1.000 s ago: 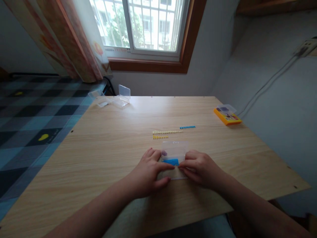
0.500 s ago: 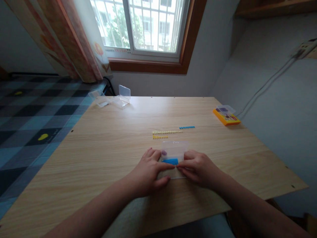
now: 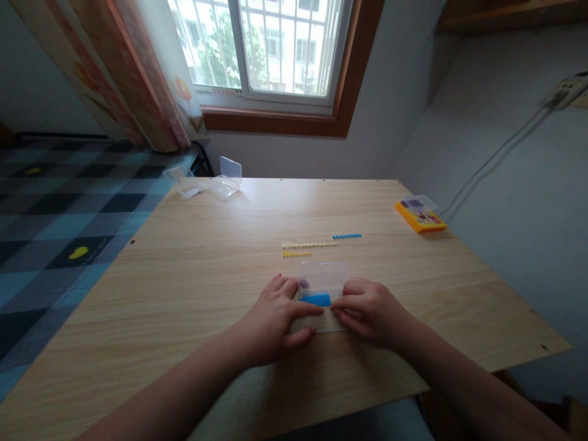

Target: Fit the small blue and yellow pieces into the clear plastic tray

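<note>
A clear plastic box (image 3: 325, 273) lies between my hands near the front of the table, its lid raised at the back. Inside it sits a compact block of blue strips (image 3: 316, 300). My left hand (image 3: 281, 315) rests on the box's left side, fingers spread, with the index fingertip just in front of the blue strips. At the right end of the strips, my right hand (image 3: 365, 311) has its thumb and index finger pressed together; whatever is between them is too small to see. Beyond the box stand a cream row (image 3: 310, 245), a yellow row (image 3: 296, 254) and a blue row (image 3: 347, 236) of small pieces.
Clear plastic boxes (image 3: 225, 187) with raised lids stand at the table's far left corner. Near the right edge is an orange box (image 3: 420, 219) with a clear lid or case on top. The wooden table (image 3: 193, 263) ends close to my body.
My right fingertips have shifted slightly to the right, leaving a small gap to my left index fingertip. The left hand stays almost still, and the box keeps its place.
</note>
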Available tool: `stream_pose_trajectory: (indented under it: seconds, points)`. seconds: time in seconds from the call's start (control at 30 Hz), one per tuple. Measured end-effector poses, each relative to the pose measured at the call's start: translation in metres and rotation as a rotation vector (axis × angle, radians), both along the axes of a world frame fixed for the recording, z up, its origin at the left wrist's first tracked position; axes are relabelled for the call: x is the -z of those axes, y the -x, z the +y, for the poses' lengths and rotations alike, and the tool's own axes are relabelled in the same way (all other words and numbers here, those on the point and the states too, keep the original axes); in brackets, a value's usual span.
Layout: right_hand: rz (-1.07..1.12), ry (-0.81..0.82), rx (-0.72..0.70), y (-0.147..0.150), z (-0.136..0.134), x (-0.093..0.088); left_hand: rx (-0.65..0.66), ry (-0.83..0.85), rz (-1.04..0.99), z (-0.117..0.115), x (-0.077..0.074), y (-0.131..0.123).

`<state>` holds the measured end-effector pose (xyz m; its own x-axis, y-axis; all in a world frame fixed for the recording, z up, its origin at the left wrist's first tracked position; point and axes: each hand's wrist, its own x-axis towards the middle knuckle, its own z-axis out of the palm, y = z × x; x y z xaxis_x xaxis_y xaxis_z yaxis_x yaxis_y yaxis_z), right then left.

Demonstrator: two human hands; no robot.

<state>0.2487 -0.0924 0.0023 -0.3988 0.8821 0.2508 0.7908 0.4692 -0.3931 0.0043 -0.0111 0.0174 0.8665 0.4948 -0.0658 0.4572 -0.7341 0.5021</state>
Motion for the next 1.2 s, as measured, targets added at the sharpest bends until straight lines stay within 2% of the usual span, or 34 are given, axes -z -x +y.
stream_pose_trajectory:
  seconds: [0.7,0.9,1.2]
  points:
    - [0.006,0.025,0.002,0.0025,-0.0014,0.0013,0.01,-0.029,0.015,0.0004,0.0026,0.0005]
    - [-0.027,-0.032,0.058,0.0015,-0.001,0.0039,0.011,-0.041,0.014,-0.0003,0.003,0.0002]
    - [-0.037,-0.004,0.066,0.002,-0.0005,0.0036,0.005,-0.032,0.0,0.0,0.0043,0.0004]
